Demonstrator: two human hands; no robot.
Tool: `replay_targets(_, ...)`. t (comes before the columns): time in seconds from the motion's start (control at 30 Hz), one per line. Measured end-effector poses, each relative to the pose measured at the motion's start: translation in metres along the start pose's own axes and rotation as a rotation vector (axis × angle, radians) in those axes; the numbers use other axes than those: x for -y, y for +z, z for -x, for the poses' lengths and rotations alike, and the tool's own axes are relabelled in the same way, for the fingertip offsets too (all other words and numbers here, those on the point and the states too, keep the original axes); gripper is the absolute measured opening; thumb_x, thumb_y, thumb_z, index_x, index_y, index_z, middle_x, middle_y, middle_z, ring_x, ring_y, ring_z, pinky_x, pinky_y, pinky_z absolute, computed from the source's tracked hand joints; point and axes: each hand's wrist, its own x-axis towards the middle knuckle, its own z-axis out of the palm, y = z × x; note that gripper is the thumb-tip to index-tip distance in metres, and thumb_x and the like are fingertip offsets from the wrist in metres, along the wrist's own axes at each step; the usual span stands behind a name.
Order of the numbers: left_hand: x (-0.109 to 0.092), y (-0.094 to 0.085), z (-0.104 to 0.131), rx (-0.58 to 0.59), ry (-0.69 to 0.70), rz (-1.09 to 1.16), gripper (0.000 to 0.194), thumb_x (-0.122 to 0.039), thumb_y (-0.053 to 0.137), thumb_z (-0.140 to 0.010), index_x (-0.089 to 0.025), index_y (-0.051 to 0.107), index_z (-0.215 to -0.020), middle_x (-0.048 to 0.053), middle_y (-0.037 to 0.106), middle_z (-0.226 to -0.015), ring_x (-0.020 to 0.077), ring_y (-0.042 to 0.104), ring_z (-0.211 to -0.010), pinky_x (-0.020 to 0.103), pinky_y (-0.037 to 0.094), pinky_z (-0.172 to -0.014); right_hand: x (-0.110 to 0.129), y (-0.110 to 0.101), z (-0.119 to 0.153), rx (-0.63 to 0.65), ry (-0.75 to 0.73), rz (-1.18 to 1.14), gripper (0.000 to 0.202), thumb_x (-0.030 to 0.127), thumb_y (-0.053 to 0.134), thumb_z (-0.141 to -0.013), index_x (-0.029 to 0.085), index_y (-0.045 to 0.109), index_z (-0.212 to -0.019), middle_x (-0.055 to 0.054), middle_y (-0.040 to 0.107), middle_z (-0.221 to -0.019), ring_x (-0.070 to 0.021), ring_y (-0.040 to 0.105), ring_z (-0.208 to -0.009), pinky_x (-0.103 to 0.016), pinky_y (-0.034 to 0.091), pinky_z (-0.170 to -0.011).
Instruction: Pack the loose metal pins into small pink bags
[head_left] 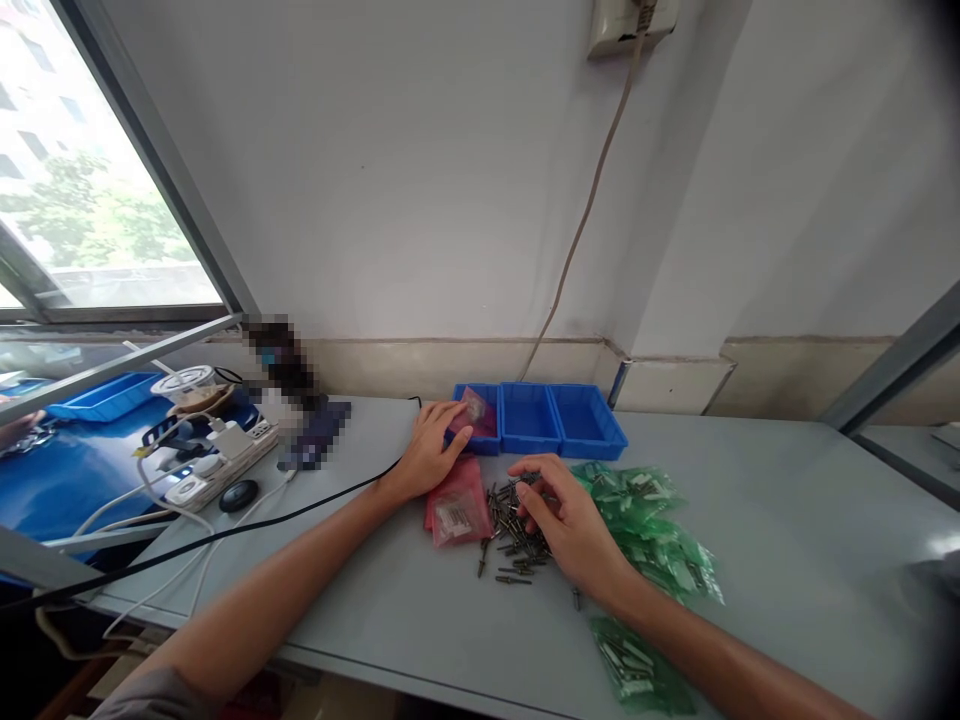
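My left hand [431,455] reaches to the left blue bin [491,447], fingers stretched out and thumb apart, at the edge of a pink bag [478,412] inside it. Below that hand, more pink bags [455,510] with small parts lie on the table. My right hand [566,515] hovers over a loose pile of small metal pins [510,530], its fingers loosely bent and thumb apart; I make out nothing held. Right of it lie several green bags [652,535] of metal parts, and another green bag [637,665] sits nearer the front edge.
Two more blue bins, a middle one [529,420] and a right one [589,420], stand by the wall. A black cable [300,512] crosses the table under my left forearm. At left are a power strip [225,465], a black mouse [239,495] and a metal frame bar [120,365].
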Motion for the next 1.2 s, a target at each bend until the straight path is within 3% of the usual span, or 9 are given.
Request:
replay_targets(0.37,-0.005,0.002,0.003,0.051,-0.043,-0.009,0.065,-0.052,0.048,-0.112,-0.024,0.036,-0.168,0.015,0.048,-0.162,0.0334,0.038,-0.153,0.056,0.031,-0.127,0.001,-0.001,0.000,0.030,0.006,0.031,0.018,0.040,0.055,-0.109,0.028,0.067,-0.114,-0.007,0.061,-0.123,-0.0198,0.065,-0.079,-0.036,0.058,-0.067)
replay_targets(0.6,-0.002,0.005,0.004,0.110,-0.047,-0.071,0.057,-0.053,0.047,-0.112,-0.023,0.049,-0.160,0.014,0.056,-0.157,0.0377,0.033,-0.154,0.065,0.027,-0.126,0.001,-0.001,0.000,0.033,-0.016,0.073,0.017,0.037,0.055,-0.109,0.028,0.069,-0.113,-0.008,0.063,-0.123,-0.0202,0.063,-0.080,-0.035,0.056,-0.068)
replay_targets(0.8,-0.008,0.004,0.007,0.050,-0.026,-0.201,0.045,-0.050,0.045,-0.113,-0.027,0.057,-0.150,0.010,0.037,-0.171,0.0357,0.025,-0.160,0.063,0.028,-0.127,0.004,-0.003,-0.002,0.105,-0.070,0.180,0.024,0.033,0.051,-0.110,0.025,0.074,-0.104,-0.006,0.069,-0.107,-0.0220,0.065,-0.088,-0.034,0.053,-0.077)
replay_targets(0.87,-0.008,0.004,0.008,0.066,-0.007,-0.228,0.041,-0.048,0.044,-0.114,-0.027,0.060,-0.146,0.008,0.039,-0.171,0.0357,0.026,-0.159,0.064,0.030,-0.127,0.005,-0.002,-0.002,0.140,-0.083,0.212,0.026,0.031,0.051,-0.110,0.025,0.075,-0.105,-0.005,0.071,-0.107,-0.0226,0.066,-0.092,-0.035,0.052,-0.082)
replay_targets(1.0,-0.007,0.005,0.009,0.095,-0.001,-0.217,0.036,-0.045,0.044,-0.114,-0.028,0.066,-0.138,0.006,0.049,-0.162,0.0364,0.031,-0.156,0.065,0.033,-0.125,0.008,0.000,0.000,0.244,-0.085,0.267,0.024,0.028,0.053,-0.111,0.027,0.077,-0.113,-0.004,0.076,-0.108,-0.0237,0.068,-0.098,-0.036,0.051,-0.089)
replay_targets(1.2,-0.008,0.007,0.010,0.061,-0.009,-0.232,0.034,-0.044,0.049,-0.113,-0.026,0.067,-0.136,0.009,0.051,-0.159,0.0366,0.035,-0.153,0.064,0.035,-0.123,0.015,0.001,0.005,0.322,-0.119,0.335,0.032,0.027,0.056,-0.110,0.033,0.069,-0.139,-0.003,0.076,-0.115,-0.0247,0.066,-0.105,-0.039,0.052,-0.096)
